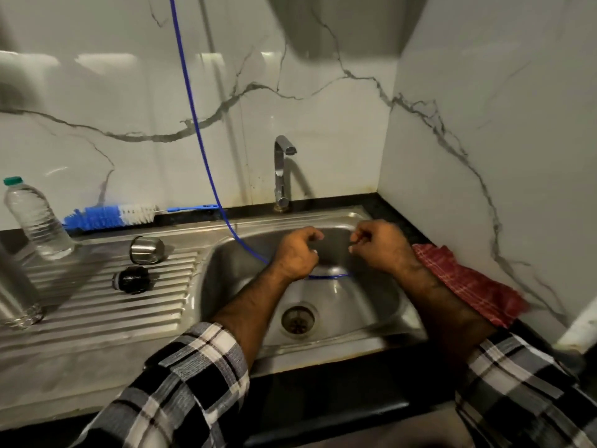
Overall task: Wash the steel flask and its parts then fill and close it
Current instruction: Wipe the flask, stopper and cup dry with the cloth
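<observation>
Checked black-and-white sleeves nearest the camera, both forearms reaching over the stainless steel sink basin. Left hand and right hand hover above the basin, close together but not touching, fingers curled. Right fingers seem to pinch something thin and dark; too small to name. Left hand looks empty, can't tell for sure.

Task parts all sit left of the basin on the ribbed steel drainboard: small steel cup lid on its side, mouth facing left; black round stopper just in front of it, nearer the camera. Tall steel flask body stands upright at the drainboard's far left edge, partly cut off. Left hand is nearer all three.

Blue-and-white bottle brush lies behind the drainboard, long axis left-right. Clear plastic bottle with green cap leans beside it. Thin blue hose drops into the basin. Chrome tap behind the basin, no water visible. Red checked cloth right of the basin.

Likely washing not yet begun.
</observation>
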Demonstrator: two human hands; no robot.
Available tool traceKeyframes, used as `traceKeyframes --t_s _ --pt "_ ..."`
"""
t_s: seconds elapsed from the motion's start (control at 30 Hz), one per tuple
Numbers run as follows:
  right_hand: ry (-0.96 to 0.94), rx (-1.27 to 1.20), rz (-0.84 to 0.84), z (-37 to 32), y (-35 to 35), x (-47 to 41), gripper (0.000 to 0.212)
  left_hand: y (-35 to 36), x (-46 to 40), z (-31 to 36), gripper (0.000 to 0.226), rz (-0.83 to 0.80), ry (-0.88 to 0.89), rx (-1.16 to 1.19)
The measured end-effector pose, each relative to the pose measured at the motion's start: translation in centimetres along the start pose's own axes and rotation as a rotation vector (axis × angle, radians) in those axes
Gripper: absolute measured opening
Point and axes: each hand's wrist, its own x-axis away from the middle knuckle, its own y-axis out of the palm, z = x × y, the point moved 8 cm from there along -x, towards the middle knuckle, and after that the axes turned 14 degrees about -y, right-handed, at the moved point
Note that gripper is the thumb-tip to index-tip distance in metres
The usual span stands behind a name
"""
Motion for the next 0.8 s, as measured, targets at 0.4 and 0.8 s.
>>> traceKeyframes --t_s 0.4,0.8 --pt "0.271 0.142 0.155 11.5 -7.6 5.9 0.013 14.1 -2.9 9.0 0.045 -0.159 -0.240 0.011" --pt "0.141 -0.543 0.243 9.4 -4.4 4.0 0.035 8.6 -4.2 12.8 0.018 -0.191 -0.406 0.688"
